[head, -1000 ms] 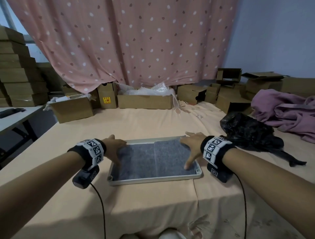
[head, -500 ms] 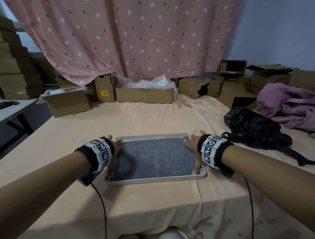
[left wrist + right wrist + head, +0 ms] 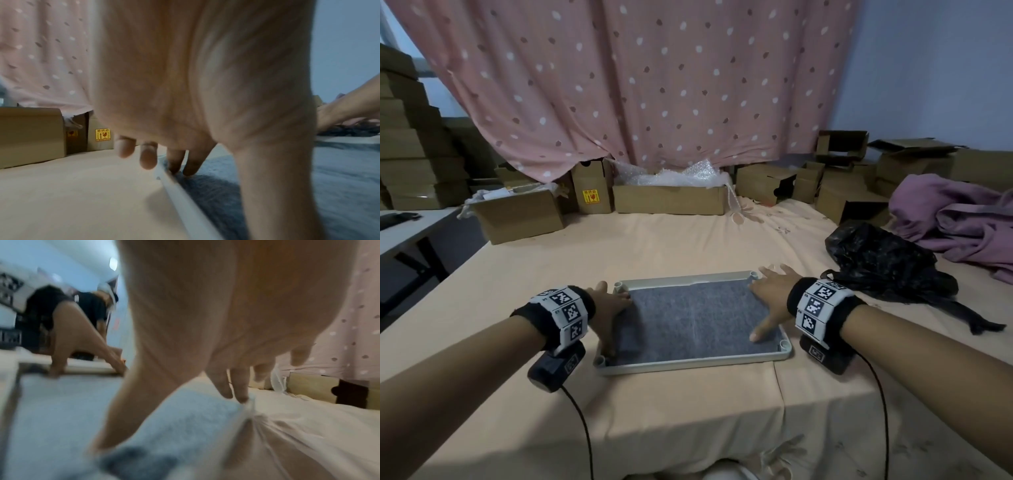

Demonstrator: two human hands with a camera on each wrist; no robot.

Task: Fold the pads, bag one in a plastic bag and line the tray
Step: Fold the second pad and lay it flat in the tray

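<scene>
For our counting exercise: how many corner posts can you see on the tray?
3: far left, far right, near right. A near-left corner also shows something similar, partly hidden by the left hand.

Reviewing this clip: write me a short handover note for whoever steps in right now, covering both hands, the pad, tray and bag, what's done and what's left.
Left hand: open, fingers spread, pressing the grey pad at the tray's left edge.
Right hand: open, fingers flat on the pad's right side, near the far right corner.
Tray: on the peach sheet, directly in front; the pad lies flat inside, covering almost the whole floor.
Black plastic bag: lies bunched on the sheet to the right; its contents cannot be seen.
Done: tray looks lined.
Left: tuck the edges, lift both hands off, and check that the bag holds a pad.
</scene>
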